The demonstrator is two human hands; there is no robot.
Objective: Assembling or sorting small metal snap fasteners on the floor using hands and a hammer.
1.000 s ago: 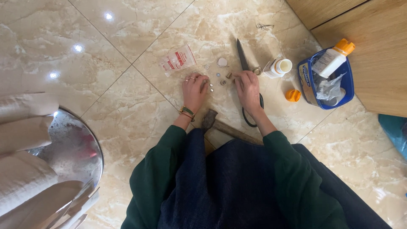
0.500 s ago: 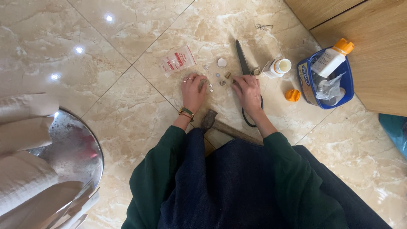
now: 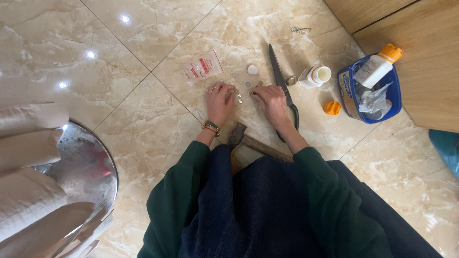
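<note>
Both hands lay palm-down on the tiled floor point(image 3: 143, 138). Left hand point(image 3: 219, 101) was released, its fingertips beside small metal discs point(image 3: 239, 98). Right hand point(image 3: 271, 101) was loosely curled, pinching something too small to identify, and touched the scissors point(image 3: 278, 74). A hammer point(image 3: 251, 141) lay near the wrists.

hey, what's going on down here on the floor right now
A person in green sleeves sits on a marble tile floor, both hands down among small round metal pieces. The left hand rests beside them; the right hand fingers some next to a pair of large scissors. A hammer lies near the lap. A small packet, an open white bottle and a blue tub sit nearby.
</note>
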